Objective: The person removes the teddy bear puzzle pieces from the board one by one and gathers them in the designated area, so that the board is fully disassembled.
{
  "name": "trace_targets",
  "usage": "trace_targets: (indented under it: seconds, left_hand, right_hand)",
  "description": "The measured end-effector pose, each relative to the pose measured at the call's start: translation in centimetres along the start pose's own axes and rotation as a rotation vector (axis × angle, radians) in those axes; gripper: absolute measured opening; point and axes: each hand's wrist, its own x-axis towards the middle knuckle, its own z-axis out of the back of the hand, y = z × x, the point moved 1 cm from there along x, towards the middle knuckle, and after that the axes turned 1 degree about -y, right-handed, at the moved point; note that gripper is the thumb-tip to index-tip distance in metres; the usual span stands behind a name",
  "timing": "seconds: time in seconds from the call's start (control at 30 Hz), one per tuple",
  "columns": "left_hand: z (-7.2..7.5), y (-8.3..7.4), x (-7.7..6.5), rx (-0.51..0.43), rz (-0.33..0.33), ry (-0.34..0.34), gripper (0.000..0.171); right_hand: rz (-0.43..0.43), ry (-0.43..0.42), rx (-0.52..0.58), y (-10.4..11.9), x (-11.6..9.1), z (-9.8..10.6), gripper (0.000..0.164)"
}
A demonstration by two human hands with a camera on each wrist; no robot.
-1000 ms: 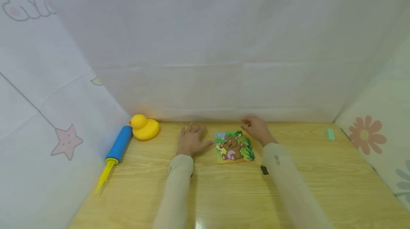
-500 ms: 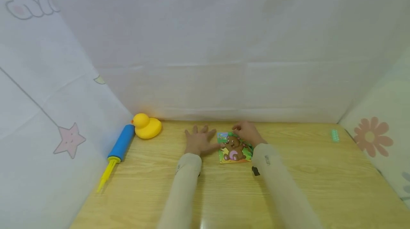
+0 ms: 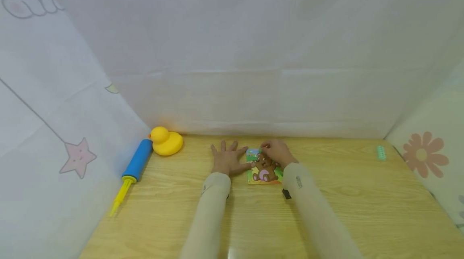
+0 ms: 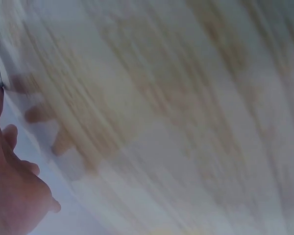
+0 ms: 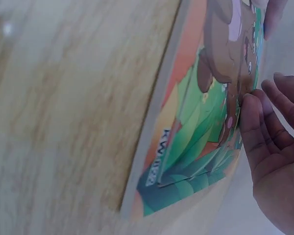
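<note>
A bear jigsaw puzzle [image 3: 266, 175] in a flat board lies on the table, its brown bear facing up. My left hand [image 3: 225, 161] is spread on the table to its left, with the thumb reaching over the puzzle's left edge. From the upper right my right hand [image 3: 279, 152] leans over the puzzle and covers its upper right part in the head view. Close up in the right wrist view, the right thumb and fingertips touch the puzzle's face near the bear, and piece outlines show. The left wrist view has only part of the left hand [image 4: 19, 191] at its edge.
A yellow rubber duck [image 3: 166, 142] sits at the back left of the wooden table [image 3: 253, 218]. Beside it lies a blue and yellow hand pump [image 3: 137, 160]. A small green studded piece [image 3: 381, 152] is at the far right. White printed cloth [image 3: 224, 49] rises behind the table.
My right hand has moved left, from beyond the puzzle's upper right corner to over its top. The left hand has shifted right, with its fingers spread wider and its thumb now over the puzzle's edge.
</note>
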Motion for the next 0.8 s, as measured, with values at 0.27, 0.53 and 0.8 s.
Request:
trace_targets:
  seconds: [0.27,0.53,0.8]
  left_hand:
    - [0.6,-0.4,-0.3,-0.012,0.015,0.024,0.084]
    - [0.4,-0.2,0.0,-0.025,0.047,0.071,0.084]
    - [0.7,-0.4,0.0,-0.072,0.040,0.082,0.082]
  right_hand:
    - [0.001,0.027,-0.051,0.5,0.0,-0.4,0.026]
    - [0.001,0.011,-0.074,1.3,-0.1,-0.6,0.028]
    - [-0.044,0.023,-0.101,1.9,0.0,-0.3,0.029]
